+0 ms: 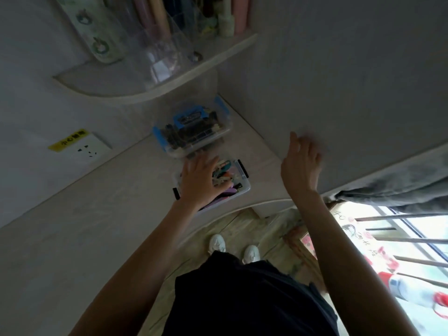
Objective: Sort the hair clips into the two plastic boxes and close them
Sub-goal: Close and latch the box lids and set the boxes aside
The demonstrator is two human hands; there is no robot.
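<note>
Head view: mid-frame, flat-fingered left hand (197,181) presses the black-latched clear box (238,187) of colourful clips (224,174); blue-latched clear box (194,128) holds dark clips; right hand (301,161) hangs relaxed, empty.

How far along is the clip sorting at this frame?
Nearly finished, it seems. The blue-latched box has its lid on, with dark clips inside. The black-latched box holds colourful clips; the left hand rests flat on top of it, apparently pressing its lid. The right hand is raised, empty. Whether the latches are snapped is unclear.
</note>
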